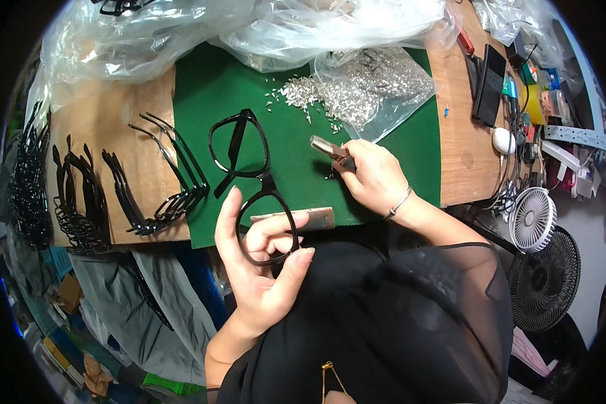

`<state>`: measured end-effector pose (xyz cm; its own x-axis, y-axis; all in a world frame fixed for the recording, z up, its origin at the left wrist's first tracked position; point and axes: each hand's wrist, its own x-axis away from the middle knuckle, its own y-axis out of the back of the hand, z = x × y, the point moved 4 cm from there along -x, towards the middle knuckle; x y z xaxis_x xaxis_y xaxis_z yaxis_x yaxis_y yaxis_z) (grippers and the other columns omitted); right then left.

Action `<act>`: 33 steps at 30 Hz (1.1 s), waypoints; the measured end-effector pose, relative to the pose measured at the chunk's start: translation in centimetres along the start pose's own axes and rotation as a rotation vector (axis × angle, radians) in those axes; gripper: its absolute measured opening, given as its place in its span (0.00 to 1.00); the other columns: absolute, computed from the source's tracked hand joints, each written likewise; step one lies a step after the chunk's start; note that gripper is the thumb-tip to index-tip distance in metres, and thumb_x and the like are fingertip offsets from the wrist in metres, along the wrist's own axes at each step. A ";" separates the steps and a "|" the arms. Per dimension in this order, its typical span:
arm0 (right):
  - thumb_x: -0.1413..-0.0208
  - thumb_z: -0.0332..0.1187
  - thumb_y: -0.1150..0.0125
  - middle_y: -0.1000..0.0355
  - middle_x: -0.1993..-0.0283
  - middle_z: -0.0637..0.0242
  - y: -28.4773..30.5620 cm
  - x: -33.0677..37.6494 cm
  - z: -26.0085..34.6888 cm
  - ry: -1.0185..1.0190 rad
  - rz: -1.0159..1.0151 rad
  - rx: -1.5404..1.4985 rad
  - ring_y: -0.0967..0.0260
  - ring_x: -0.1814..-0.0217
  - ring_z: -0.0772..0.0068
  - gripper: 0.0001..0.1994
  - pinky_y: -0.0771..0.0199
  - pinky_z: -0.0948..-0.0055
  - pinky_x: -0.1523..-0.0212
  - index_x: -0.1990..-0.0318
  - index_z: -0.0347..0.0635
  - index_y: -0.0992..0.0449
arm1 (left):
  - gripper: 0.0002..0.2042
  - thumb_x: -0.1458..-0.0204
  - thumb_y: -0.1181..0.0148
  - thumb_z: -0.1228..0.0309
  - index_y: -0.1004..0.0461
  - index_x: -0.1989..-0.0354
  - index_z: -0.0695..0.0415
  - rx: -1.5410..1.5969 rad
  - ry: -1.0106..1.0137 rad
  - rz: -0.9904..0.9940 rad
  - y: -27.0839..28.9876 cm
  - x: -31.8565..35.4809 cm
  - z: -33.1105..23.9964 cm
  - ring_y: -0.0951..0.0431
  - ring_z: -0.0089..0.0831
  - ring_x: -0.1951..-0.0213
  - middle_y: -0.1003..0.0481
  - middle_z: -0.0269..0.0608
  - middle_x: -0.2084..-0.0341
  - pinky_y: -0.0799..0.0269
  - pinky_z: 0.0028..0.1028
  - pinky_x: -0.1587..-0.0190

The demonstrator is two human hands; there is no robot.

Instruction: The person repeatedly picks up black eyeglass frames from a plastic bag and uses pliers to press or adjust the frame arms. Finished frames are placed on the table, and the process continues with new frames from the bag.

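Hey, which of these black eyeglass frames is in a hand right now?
The thick-rimmed glossy black eyeglass frame, held by the left hand over the green mat; the black frames bunched farther left touch neither hand.

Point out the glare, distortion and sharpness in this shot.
In the head view, white glare streaks the clear plastic sheeting along the top; in the head view, the tip of the pliers-like tool catches light; in the head view, fisheye bending grows toward the rim and the corners go black; in the head view, the held glasses frame looks fairly sharp.
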<state>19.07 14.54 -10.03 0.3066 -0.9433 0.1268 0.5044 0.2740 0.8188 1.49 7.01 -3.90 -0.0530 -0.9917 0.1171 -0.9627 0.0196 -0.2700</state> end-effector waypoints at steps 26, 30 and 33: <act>0.49 0.28 0.44 0.35 0.69 0.70 2.1 4.8 5.2 -0.130 0.163 -1.144 0.38 0.65 0.83 0.07 0.36 0.81 0.63 0.66 0.36 0.34 | 0.42 0.58 0.45 0.88 0.68 0.40 0.59 -0.400 -0.154 -0.025 -3.0 -0.4 1.3 0.29 0.24 0.63 0.37 0.52 0.50 0.31 0.21 0.57; 0.50 0.28 0.42 0.35 0.69 0.71 1.7 4.6 5.0 -0.344 0.252 -1.451 0.40 0.66 0.84 0.08 0.37 0.82 0.63 0.66 0.37 0.34 | 0.42 0.59 0.44 0.87 0.68 0.40 0.61 -0.566 -0.230 -0.003 -3.2 -0.2 1.4 0.31 0.26 0.61 0.36 0.49 0.51 0.31 0.22 0.56; 0.50 0.31 0.42 0.35 0.69 0.72 1.6 4.2 5.0 -0.287 0.391 -1.364 0.41 0.66 0.85 0.08 0.38 0.82 0.63 0.67 0.37 0.34 | 0.42 0.59 0.44 0.87 0.68 0.40 0.62 -0.567 -0.227 0.060 -2.9 -0.5 0.9 0.31 0.28 0.60 0.35 0.49 0.51 0.31 0.24 0.55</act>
<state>17.13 10.11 -5.38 0.5157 -0.7271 0.4531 0.8401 0.3254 -0.4340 4.59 7.33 -4.08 -0.1136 -0.9879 -0.1058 -0.9544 0.0789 0.2881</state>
